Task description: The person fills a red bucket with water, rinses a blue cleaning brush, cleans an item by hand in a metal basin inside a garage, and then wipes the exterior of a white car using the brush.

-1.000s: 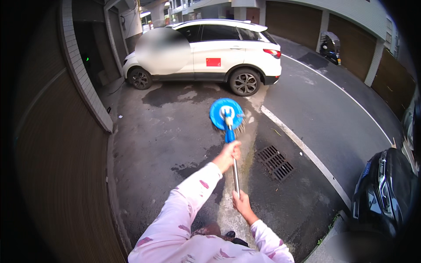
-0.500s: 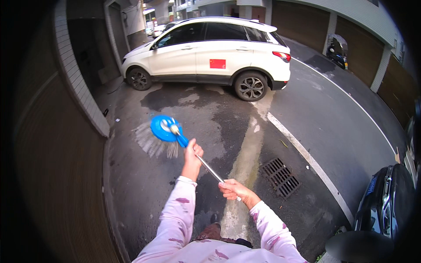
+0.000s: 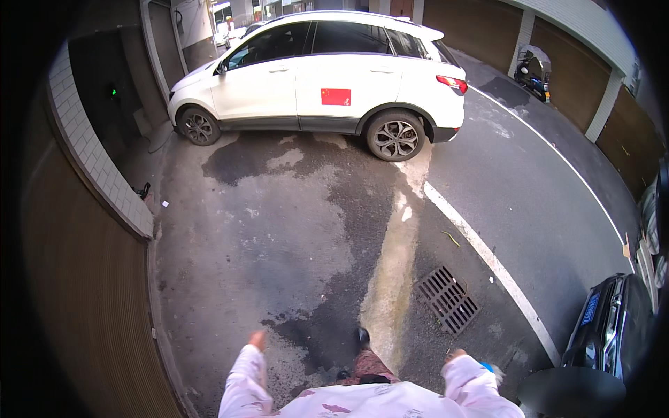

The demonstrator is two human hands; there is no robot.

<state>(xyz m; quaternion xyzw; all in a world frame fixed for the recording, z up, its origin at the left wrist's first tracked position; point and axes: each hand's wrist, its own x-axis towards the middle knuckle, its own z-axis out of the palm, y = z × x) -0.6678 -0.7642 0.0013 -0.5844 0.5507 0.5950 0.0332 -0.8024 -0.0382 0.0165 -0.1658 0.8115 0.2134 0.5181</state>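
My left hand (image 3: 258, 340) hangs low at the left of my body, partly blurred. Nothing shows in it, and its fingers are mostly hidden. At my right side, my right hand (image 3: 455, 355) is curled, its fingers partly out of sight. Just beyond the right sleeve peeks a blue and whitish bit of the mop (image 3: 490, 367); the rest of the mop, with its metal handle, is hidden by my arm. Ahead stands a white car (image 3: 272, 97), side on, with a red sticker on its rear door. Wet dark patches (image 3: 306, 341) spread over the pavement.
A metal drain grate (image 3: 449, 299) lies right of a pale concrete strip (image 3: 387, 292). A white line (image 3: 495, 272) runs past it. Along the left is a brown shutter wall (image 3: 90, 279). A dark car (image 3: 603, 320) stands at the near right, a covered scooter (image 3: 533, 73) far right.
My left hand has come off the mop and dropped to my left side. The mop has swung from in front of me down to my right side. The white car appears nearer.
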